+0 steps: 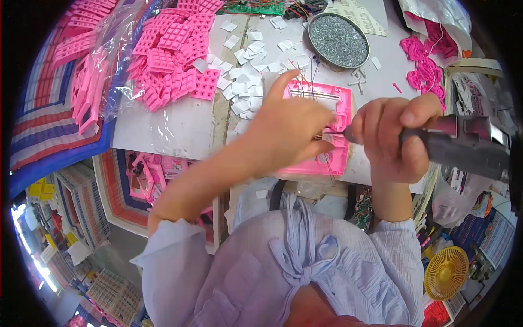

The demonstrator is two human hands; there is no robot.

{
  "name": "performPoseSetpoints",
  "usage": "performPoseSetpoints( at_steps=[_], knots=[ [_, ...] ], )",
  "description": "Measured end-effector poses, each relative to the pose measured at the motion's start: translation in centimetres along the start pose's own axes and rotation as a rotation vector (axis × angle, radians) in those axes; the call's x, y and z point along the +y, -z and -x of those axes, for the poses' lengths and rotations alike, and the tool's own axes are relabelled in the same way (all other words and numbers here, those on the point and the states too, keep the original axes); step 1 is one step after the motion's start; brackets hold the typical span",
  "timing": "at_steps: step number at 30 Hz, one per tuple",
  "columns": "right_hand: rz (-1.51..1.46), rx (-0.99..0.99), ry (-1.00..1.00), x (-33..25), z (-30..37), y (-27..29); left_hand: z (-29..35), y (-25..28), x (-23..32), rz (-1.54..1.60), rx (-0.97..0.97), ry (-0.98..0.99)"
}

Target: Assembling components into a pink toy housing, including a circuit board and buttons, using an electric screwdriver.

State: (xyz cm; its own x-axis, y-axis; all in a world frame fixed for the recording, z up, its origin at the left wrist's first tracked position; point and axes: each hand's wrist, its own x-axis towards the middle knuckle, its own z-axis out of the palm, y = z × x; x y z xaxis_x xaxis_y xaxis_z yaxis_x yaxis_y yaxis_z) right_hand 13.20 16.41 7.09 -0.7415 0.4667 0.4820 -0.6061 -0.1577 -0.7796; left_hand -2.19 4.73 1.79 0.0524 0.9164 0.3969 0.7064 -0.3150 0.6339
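Observation:
My right hand point(392, 136) is wrapped round a dark power screwdriver point(463, 150), its nose pointing left. The narrow bit reaches over a pink plastic housing point(341, 159) on the table. My left hand point(294, 122), slightly blurred, lies over the left part of that housing. One finger sticks up and away, while the thumb and other fingers are spread on either side of the bit's tip. Whether a small screw sits at the tip is hidden. Thin metal rods point(321, 98) and fine wires show in the housing's upper part.
Beyond the housing stands a round dish point(310, 42) full of small screws point(338, 38). White square pieces point(248, 90) lie scattered beside a heap of pink moulded parts point(174, 49). Pink pieces point(425, 65) spill from a bag at far right. A green circuit board point(253, 6) lies at the back.

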Motion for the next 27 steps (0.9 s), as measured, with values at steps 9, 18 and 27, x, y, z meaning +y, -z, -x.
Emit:
performPoseSetpoints(
  at_steps=[9, 18, 27],
  knots=[
    [0.092, 0.036, -0.143, 3.2, 2.3, -1.7, -13.8, -3.4, -12.1, -0.746, -0.109, 0.140],
    [0.207, -0.040, -0.194, 3.7, 2.0, -3.1, -14.3, -4.0, -11.8, -0.675, -0.003, 0.145],
    [0.451, -0.116, -0.201, 4.1, 3.0, -2.8, -4.3, 1.7, -5.9, -0.138, 0.251, 0.022]
  ],
)
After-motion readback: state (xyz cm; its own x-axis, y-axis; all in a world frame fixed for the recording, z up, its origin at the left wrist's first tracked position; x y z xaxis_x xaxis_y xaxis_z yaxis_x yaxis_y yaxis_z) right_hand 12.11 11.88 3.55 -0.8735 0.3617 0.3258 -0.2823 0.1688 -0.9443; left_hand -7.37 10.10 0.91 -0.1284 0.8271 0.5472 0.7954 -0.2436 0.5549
